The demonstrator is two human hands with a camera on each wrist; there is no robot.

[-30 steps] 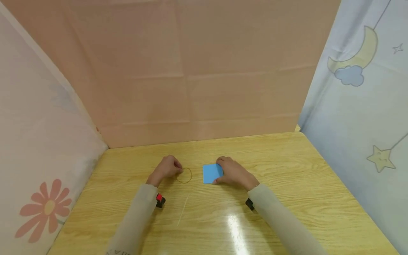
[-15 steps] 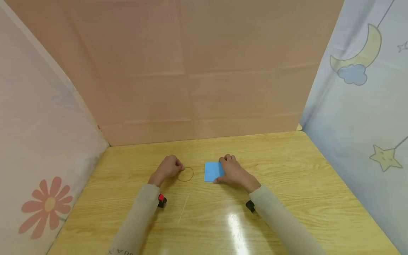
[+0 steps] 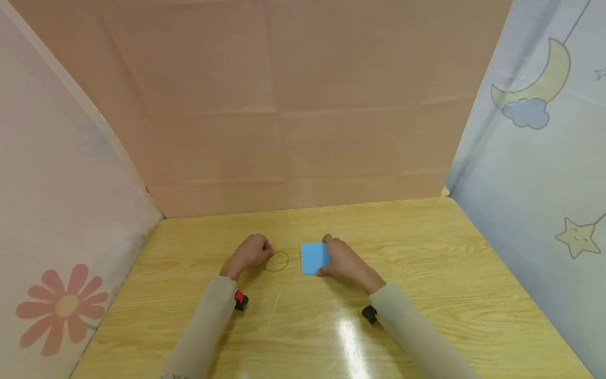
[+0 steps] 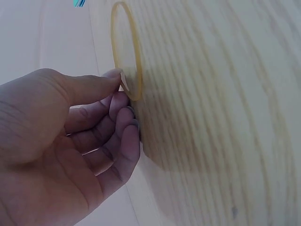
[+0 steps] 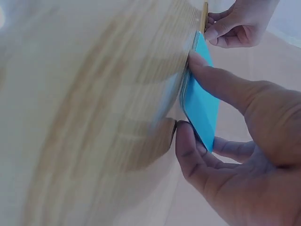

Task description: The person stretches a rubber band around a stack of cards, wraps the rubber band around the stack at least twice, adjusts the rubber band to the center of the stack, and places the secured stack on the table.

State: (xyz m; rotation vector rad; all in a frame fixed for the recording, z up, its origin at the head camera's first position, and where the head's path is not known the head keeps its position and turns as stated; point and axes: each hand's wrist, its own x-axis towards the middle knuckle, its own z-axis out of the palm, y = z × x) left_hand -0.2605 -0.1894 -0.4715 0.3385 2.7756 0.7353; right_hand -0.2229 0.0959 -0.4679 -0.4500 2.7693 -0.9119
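Observation:
My left hand (image 3: 248, 251) pinches a thin yellow rubber band (image 4: 138, 52) between thumb and forefinger. The band hangs as an open loop toward the right, close over the table; its pinched end is hidden by the fingertips. To its right lies a flat blue square stack (image 3: 314, 258), with thin layers showing along its edge in the right wrist view. My right hand (image 3: 347, 260) grips this stack from its right side, thumb on the near edge and fingers at the far edge. The stack is close to the tabletop, its right part covered by the hand.
The wooden table (image 3: 426, 263) carries a pale scratch-like line (image 3: 273, 310) near the front. A plain pinkish cloth (image 3: 284, 105) closes off the back, with printed curtains (image 3: 530, 184) at the sides. Black wrist devices (image 3: 369, 314) sit below both sleeves.
My right hand has shifted slightly left with the blue stack, narrowing the space to the rubber band; its fingers lie closer together. The left hand keeps its pinch almost in place.

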